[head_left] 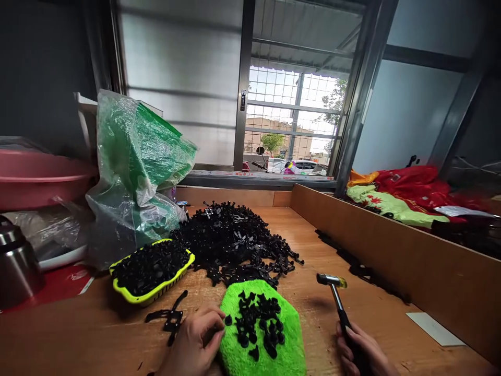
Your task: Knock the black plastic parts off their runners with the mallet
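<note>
I found the right hand (362, 352) clenched on the stiff small hammer's (336, 297) lower handle; left hand (195, 339) apparently pinched a light black plastic clip (228, 319).

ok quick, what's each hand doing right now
left hand: fingers curled at the edge of the green pad, hold unclear
right hand: closed on the hammer

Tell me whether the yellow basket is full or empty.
Full. The yellow basket is heaped with small black plastic parts that rise above its rim, beside the larger loose pile on the table.
</note>
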A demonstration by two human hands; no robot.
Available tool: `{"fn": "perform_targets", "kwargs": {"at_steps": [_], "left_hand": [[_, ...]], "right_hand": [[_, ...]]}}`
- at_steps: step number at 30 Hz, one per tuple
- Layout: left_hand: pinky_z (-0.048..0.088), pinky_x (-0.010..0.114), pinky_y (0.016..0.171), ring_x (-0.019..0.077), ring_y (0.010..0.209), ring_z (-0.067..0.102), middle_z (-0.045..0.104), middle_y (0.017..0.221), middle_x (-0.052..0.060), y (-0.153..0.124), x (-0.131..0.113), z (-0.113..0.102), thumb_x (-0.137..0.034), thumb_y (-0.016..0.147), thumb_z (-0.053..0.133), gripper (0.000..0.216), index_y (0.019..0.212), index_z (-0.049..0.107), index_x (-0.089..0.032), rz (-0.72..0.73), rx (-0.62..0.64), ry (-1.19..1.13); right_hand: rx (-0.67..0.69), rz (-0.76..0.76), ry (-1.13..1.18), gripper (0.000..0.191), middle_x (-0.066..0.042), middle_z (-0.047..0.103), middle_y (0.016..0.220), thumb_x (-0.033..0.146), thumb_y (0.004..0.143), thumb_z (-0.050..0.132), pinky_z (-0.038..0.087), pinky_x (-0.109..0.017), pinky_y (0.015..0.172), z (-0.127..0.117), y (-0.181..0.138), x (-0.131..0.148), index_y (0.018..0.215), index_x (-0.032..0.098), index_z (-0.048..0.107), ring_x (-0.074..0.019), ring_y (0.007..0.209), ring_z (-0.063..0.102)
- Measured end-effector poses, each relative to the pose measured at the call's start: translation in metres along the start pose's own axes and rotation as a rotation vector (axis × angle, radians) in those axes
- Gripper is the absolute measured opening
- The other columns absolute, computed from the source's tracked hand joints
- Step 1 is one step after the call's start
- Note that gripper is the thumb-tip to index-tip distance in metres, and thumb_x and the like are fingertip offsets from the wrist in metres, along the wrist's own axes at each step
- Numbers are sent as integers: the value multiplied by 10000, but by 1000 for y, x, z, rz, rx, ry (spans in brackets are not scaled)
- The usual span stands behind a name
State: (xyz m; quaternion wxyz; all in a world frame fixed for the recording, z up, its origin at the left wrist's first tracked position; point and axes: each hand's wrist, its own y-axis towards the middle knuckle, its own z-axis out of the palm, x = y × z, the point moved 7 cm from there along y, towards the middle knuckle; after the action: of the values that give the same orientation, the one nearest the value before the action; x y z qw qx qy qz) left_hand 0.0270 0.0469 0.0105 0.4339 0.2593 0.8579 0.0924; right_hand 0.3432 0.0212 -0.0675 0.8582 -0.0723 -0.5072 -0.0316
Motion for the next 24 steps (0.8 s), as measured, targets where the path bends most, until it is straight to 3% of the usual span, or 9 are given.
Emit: {"fn": "perform_targets", "kwargs": {"at_steps": [5,9,14,21,24], "left_hand": [[468,325,755,213,859,578,624,899,58,11,-14,0,-203,799,502,130,876,606,-203,61,-52,71],[455,366,779,231,896,553,604,913,70,25,-22,15,-146,802,477,150,758,612,-195,108,23,172],[462,365,727,219,840,550,585,858,62,30,-18,23,-142,822,457,141,752,574,-180,88,-4,226],[484,372,750,236,899,552,583,927,77,16,-29,0,-215,820,518,84,820,600,-200,211,-170,313],[485,392,795,257,989,533,573,1028,79,9,-33,0,-207,794,555,91,836,631,-236,282,-138,404]], "right_hand": [[19,3,-10,382,73,430,528,483,722,715,250,-114,281,-2,3,-1,795,182,492,-43,343,368],[36,2,-23,369,81,418,539,484,758,675,259,-116,279,-6,7,-4,816,174,484,-44,348,366],[52,-21,-18,326,80,414,558,462,810,623,248,-123,277,-7,10,-6,842,168,485,-43,350,350],[79,-21,-12,301,73,419,569,446,838,595,274,-135,292,-3,5,-4,836,164,491,-50,366,362],[75,-12,-15,306,73,415,575,453,832,595,272,-135,299,-4,6,-4,859,168,487,-54,375,370]]}}
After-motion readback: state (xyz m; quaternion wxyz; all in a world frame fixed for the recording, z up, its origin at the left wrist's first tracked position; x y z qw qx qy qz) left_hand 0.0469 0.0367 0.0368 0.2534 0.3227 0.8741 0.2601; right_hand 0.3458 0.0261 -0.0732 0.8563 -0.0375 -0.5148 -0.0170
